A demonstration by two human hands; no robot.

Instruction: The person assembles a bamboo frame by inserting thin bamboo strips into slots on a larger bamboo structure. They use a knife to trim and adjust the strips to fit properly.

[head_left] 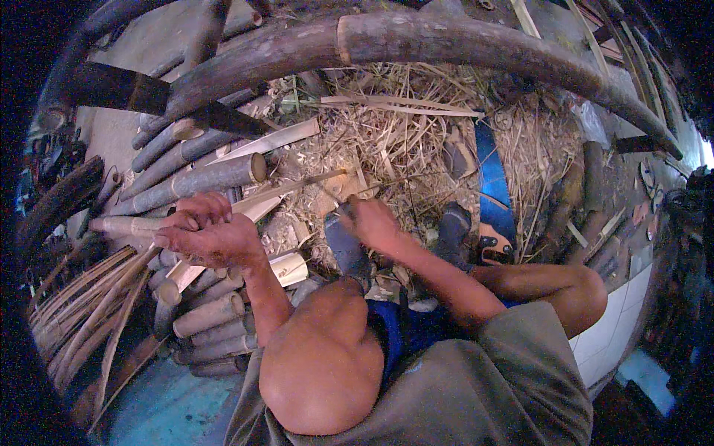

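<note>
- Long, thin, tan bamboo strip (297,185): it reaches from beside the left hand across the middle of the view, sloping slightly up to the right, its far end beyond the right hand.
- Left hand (210,236): curled closed, seemingly around the strip's near end; the fingers hide the exact contact.
- Right hand (373,225): wrapped firmly around the dark handle of a slim tool (344,209), probably a knife, whose narrow blade points up and left toward the strip. Whether blade and strip touch, I cannot tell.
- Key relation: the strip's long axis runs left to right between the hands, with the tool angled across it. The left hand is nearer its near end, the right hand its far end.
- Around them: cut grey-brown bamboo poles (195,178) at left, pale straw-like shavings (394,145) ahead, and a broad blue saw blade (492,171) at right.
</note>
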